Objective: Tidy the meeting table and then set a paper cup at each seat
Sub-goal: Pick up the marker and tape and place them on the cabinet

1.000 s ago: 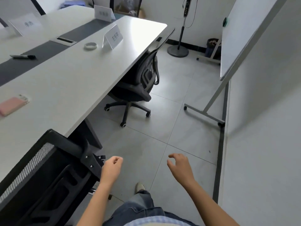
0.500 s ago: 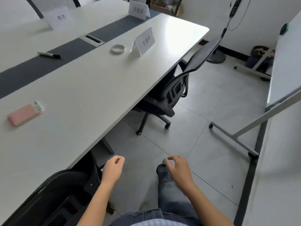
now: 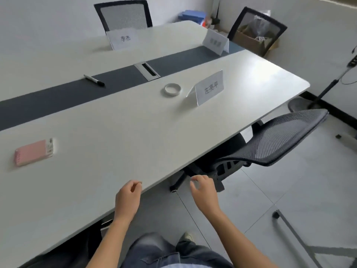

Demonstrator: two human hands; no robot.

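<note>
The long white meeting table (image 3: 119, 136) has a dark strip down its middle. On it lie a pink phone (image 3: 33, 152) at the near left, a black marker (image 3: 94, 80) on the strip, and a roll of clear tape (image 3: 172, 89) beside a name card (image 3: 209, 90). Two more name cards (image 3: 123, 40) (image 3: 216, 44) stand on the far side. My left hand (image 3: 128, 198) hovers at the table's near edge, fingers loosely curled, holding nothing. My right hand (image 3: 204, 192) is over the floor beside it, fingers curled and apart, empty. No paper cup is in view.
A black mesh chair (image 3: 270, 140) is tucked under the table's right end. Two more chairs (image 3: 123, 15) (image 3: 257, 26) stand at the far side, with a cardboard box (image 3: 249, 42) behind one. A fan stand (image 3: 316, 99) and a whiteboard leg (image 3: 293, 231) are at the right.
My view has swung left and up from the floor onto the table top. Both hands have risen with it; the left one now reaches the table edge. Nothing on the table moved.
</note>
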